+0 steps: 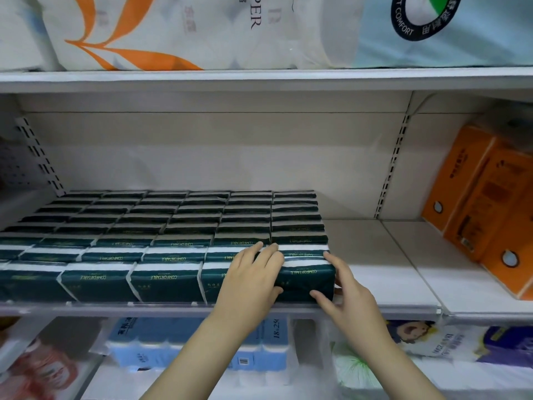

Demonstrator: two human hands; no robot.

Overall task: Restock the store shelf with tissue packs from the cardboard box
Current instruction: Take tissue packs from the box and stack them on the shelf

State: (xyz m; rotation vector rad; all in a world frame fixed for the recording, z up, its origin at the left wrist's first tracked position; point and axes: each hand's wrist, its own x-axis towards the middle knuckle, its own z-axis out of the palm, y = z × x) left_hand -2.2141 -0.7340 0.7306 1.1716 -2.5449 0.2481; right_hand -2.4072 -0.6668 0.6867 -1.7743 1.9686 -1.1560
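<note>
Dark green tissue packs [161, 226] marked COMFORTABLE fill the left and middle of the white middle shelf [375, 255] in several rows. The front right pack [305, 277] stands at the shelf's front edge, at the end of the front row. My left hand [253, 281] lies on its left side, fingers reaching over the top and thumb on its front face. My right hand [346, 295] holds its right end, thumb on the front and fingers along the side. The cardboard box is out of view.
Bare shelf surface lies right of the green packs. Orange tissue packs [487, 203] stand at the far right. Large paper packs [178, 30] fill the shelf above. Blue packs [202, 347] and printed packs [450, 345] sit on the shelf below.
</note>
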